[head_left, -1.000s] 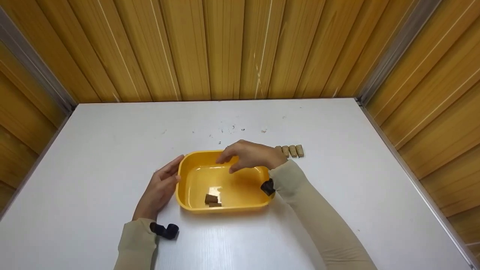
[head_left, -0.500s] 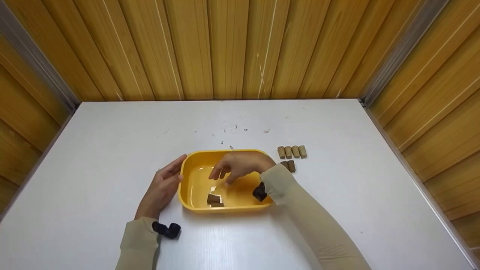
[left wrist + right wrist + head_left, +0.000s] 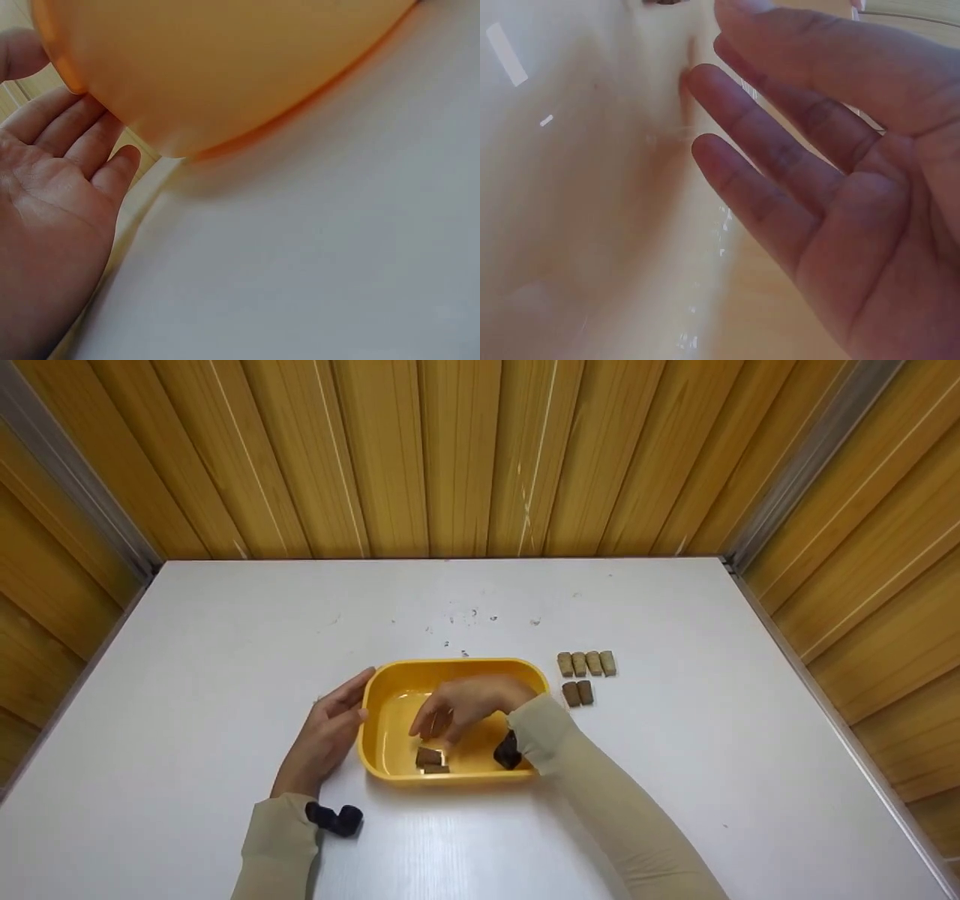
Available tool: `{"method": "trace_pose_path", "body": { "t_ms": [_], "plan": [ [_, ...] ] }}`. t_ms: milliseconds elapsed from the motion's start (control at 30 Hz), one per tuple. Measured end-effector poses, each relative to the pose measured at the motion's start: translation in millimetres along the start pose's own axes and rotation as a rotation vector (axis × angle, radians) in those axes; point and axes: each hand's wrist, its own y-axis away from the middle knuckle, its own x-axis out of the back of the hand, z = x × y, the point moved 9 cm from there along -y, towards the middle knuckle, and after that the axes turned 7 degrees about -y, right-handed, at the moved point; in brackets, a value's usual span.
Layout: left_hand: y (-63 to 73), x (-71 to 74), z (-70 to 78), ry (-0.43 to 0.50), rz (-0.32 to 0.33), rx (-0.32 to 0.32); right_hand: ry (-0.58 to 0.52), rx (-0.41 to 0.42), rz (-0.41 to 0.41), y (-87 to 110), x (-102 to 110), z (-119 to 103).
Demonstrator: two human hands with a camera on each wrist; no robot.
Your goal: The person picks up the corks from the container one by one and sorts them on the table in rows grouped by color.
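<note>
On the white table stands a yellow plastic basin (image 3: 465, 780). Inside, near its front wall, lie a brown cork (image 3: 428, 757) and, partly hidden by the rim, another cork (image 3: 436, 769). My right hand (image 3: 469, 701) is inside the basin just above these corks, with its fingers apart and nothing held. The right wrist view shows that palm and its loosely extended fingers (image 3: 750, 165) beside the basin's pale inner surface. My left hand (image 3: 326, 735) rests along the basin's left side. In the left wrist view its fairly straight fingers (image 3: 94, 142) touch the outer wall.
Right of the basin, several light corks (image 3: 586, 664) lie in a row. Two darker corks (image 3: 577, 694) lie side by side below that row. Small dark marks (image 3: 472, 615) dot the table behind the basin. Wood-patterned panels (image 3: 457, 457) enclose the back and sides.
My right hand has moved down and slightly left into the basin, toward the brown corks. The two dark corks on the table have come into view. The left hand stays at the basin's side.
</note>
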Motion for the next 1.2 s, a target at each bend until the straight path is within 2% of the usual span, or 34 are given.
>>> {"method": "trace_pose_path", "body": {
  "t_ms": [200, 600, 800, 1067, 1200],
  "plan": [
    [-1.0, 0.3, -0.3, -0.01, 0.008, 0.001, -0.006, -0.029, -0.037, -4.2, -7, -2],
    [-0.7, -0.3, -0.8, -0.021, 0.011, 0.006, 0.065, -0.003, -0.061, -10.1, -14, -4],
    [0.0, -0.4, -0.4, -0.022, 0.011, 0.007, 0.055, 0.009, -0.081, -12.0, -15, -1],
    [-1.3, -0.6, 0.6, -0.007, 0.004, -0.005, -0.041, -0.014, -0.02, -8.6, -7, 7],
    [-1.4, 0.2, -0.2, -0.013, 0.015, 0.004, -0.036, -0.015, 0.004, -7.1, -3, 8]
  ]
}}
